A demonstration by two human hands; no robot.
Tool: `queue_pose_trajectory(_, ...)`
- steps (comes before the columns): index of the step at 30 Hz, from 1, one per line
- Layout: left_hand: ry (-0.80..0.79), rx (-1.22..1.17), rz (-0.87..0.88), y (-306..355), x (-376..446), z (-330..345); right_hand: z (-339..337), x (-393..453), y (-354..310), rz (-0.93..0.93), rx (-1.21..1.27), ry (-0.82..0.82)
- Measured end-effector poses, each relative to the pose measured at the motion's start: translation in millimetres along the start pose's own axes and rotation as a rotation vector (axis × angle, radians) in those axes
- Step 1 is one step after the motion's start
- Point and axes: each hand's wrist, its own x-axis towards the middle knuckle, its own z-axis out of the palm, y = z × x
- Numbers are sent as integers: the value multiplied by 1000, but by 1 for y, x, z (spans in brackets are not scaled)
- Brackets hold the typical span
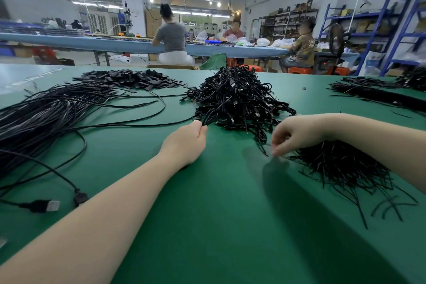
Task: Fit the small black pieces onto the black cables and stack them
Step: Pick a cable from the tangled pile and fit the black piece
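The left hand (184,143) pinches a cable (208,117) at the cable heap (235,101); beside the heap, the right hand's (297,135) grip looks half-open, its contents unclear.

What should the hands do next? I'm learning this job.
Probably pinch one thin piece: the right hand hovers, fingers loosely curled, at the edge of the pile of thin black pieces, while the left hand already grips a cable at the tangled heap.
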Motion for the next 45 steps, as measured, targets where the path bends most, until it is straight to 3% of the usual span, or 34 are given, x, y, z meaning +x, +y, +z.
queue_pose_trajectory(4,-9,-140,-2,-2,1,-1,7,15,-16,-167,310,506)
queue_pose_trajectory(7,-14,-237,25,-2,1,-2,16,28,-39,-233,519,713)
queue_pose_trajectory(11,-10,-238,65,-2,2,-2,28,44,-74,-319,582,870)
queue_pose_trajectory(17,-48,-141,161,0,0,-2,33,52,-95,-343,582,954)
queue_pose_trajectory(24,25,34,179,6,-5,2,34,45,-96,-337,605,877)
queue_pose_trajectory(27,169,340,275,11,-9,4,20,37,-94,-337,277,848)
queue_pose_trajectory(29,231,559,424,16,-12,0,-2,31,-89,-330,42,704)
queue_pose_trajectory(32,257,607,701,23,-16,-10,-36,26,-74,-255,56,340)
queue_pose_trajectory(35,359,557,910,31,-22,-12,-42,24,-55,-141,379,-32)
queue_pose_trajectory(38,404,322,819,35,-24,-9,-23,30,-46,-229,854,-216)
queue_pose_trajectory(41,378,-40,542,30,-20,-8,6,45,-59,-254,1342,-44)
queue_pose_trajectory(45,373,-397,207,27,-14,-2,41,71,-99,-199,1741,258)
